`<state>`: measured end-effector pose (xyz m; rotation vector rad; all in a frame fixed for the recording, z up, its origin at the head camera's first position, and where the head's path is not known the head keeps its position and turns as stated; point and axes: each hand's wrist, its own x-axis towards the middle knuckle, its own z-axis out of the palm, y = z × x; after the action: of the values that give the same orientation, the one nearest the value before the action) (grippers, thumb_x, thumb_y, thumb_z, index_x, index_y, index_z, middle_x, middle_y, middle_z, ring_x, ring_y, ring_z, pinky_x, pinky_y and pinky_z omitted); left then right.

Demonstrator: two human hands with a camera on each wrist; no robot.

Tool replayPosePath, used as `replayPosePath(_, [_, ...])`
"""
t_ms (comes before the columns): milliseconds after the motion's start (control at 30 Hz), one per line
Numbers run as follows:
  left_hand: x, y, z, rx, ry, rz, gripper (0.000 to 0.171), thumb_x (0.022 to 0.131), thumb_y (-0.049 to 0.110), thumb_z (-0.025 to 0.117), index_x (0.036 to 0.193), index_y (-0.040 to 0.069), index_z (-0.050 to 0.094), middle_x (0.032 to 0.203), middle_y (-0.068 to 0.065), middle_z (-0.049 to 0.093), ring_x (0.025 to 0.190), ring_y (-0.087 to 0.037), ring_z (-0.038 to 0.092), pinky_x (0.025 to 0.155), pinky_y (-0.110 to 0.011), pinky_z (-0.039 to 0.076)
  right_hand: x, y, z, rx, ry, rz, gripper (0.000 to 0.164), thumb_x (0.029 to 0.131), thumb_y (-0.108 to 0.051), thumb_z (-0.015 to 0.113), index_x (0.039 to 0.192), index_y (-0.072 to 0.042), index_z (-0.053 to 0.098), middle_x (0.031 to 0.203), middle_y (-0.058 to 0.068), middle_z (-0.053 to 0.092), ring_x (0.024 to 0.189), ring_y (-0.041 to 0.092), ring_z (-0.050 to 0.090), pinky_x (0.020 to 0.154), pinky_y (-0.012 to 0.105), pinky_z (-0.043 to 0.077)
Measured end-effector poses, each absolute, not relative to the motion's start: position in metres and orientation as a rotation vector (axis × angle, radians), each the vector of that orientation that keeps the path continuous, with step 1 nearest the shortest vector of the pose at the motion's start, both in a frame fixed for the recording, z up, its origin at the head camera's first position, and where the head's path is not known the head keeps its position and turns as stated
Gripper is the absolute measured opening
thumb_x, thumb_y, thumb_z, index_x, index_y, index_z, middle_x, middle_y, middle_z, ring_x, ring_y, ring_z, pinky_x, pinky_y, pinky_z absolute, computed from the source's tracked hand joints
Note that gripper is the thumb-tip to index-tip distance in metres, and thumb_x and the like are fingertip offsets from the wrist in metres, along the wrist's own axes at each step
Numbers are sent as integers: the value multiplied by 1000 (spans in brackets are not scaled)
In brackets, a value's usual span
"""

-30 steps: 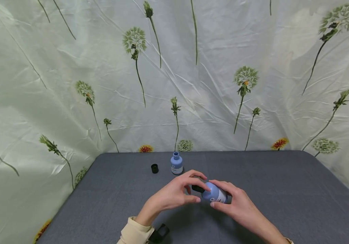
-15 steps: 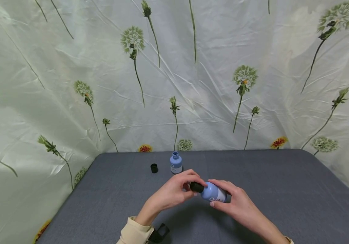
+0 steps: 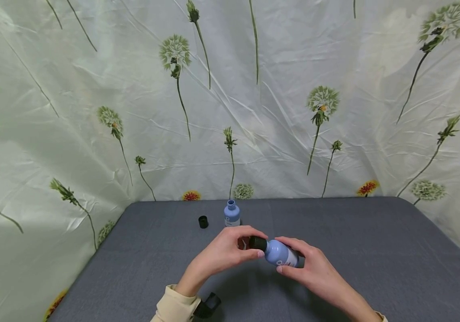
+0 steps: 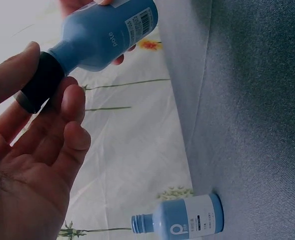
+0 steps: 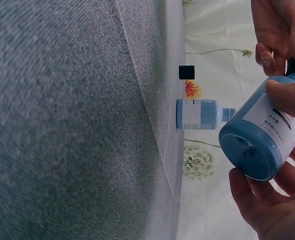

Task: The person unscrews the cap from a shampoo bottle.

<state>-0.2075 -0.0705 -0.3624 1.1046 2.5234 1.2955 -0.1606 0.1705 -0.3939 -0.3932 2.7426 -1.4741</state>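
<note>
Tilted in the air above the table, a blue bottle [image 3: 279, 253] with a white label is held by my right hand [image 3: 316, 268], thumb on one side and fingers on the other. Its black cap [image 3: 258, 243] sits at the mouth, and some blue neck shows below the cap in the left wrist view. My left hand [image 3: 225, 252] pinches this cap between thumb and fingers. In the right wrist view the bottle's base [image 5: 250, 157] faces the camera. Whether the cap is tight cannot be told.
Behind my left hand stands a second blue bottle [image 3: 232, 213], upright and uncapped, its threaded neck bare. A loose black cap [image 3: 203, 222] lies left of it on the dark grey tabletop [image 3: 358, 241]. A flower-print curtain [image 3: 278, 112] hangs behind the table.
My left fingers were spread around the cap one second ago and now pinch it. The left hand has shifted slightly left. My right hand and the bottle have barely moved.
</note>
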Motion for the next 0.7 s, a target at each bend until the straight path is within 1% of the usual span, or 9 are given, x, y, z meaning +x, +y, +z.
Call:
replayPosePath(133, [-207,-71,-362,1114,2555,1307,31,89,32,75,117,22,72,96,14,60,79,-14,54,68,-26,47,-161,171,-394,-395,2757,-1457,52,80,-24,83,128,-21,62,124,3,62,102,22,58,82,42,48])
replayPosePath(267, [-208,-71,-363,1122,2594,1326,30,88,26,77,117,24,71,98,13,55,79,-17,51,66,-25,45,-161,172,-394,-416,2773,-1442,51,80,-21,82,127,-20,62,122,2,63,101,20,58,84,43,47])
replayPosePath(400, [-209,-71,-362,1120,2609,1362,30,88,18,77,117,23,71,103,13,55,82,-20,51,67,-25,44,-162,172,-394,-425,2762,-1451,50,80,-19,82,126,-20,61,120,0,63,102,20,58,86,44,47])
replayPosePath(500, [-208,-71,-361,1117,2618,1366,31,87,18,77,117,24,70,104,14,55,83,-24,52,66,-25,42,-163,173,-394,-430,2746,-1485,50,80,-18,83,125,-17,60,119,1,63,103,20,59,87,44,48])
replayPosePath(700, [-209,-72,-361,1098,2620,1365,34,88,17,77,121,24,70,106,14,57,82,-25,52,65,-25,41,-164,173,-395,-358,2738,-1524,51,76,-15,85,122,-16,61,115,2,64,104,19,59,89,43,49])
